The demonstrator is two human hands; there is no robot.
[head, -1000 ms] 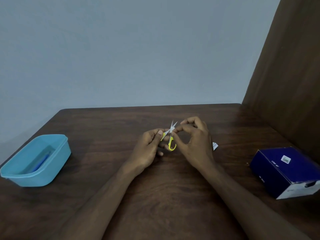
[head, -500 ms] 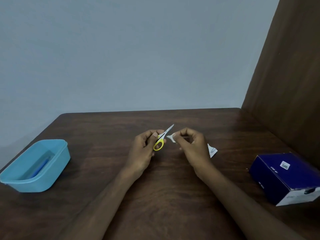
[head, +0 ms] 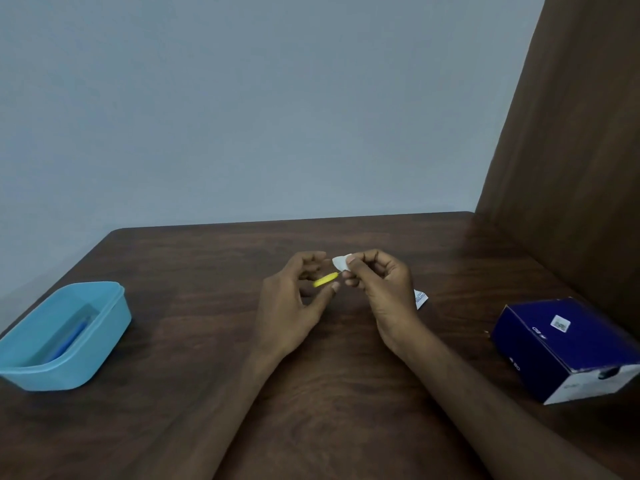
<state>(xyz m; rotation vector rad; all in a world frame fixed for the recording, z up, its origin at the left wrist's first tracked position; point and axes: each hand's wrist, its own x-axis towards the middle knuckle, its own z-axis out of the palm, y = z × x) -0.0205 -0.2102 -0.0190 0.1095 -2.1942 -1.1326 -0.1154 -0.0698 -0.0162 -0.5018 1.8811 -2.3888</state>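
Scissors (head: 325,280) sit slantwise in the gripping left hand (head: 294,306), tips seemingly pointing far-right toward the white scrap (head: 340,262) the right hand (head: 377,289) pinches.

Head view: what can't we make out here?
All in the head view:
1. Small yellow-handled scissors: blades hidden by fingers of left hand and right hand.
2. Small white scrap in right hand's grip: too small to identify.
3. White printed packet: mostly behind right hand; print illegible.
4. Blue object in light blue plastic tub: blurred, unidentifiable.
5. Dark blue cardboard box: cut by right edge; label too small.
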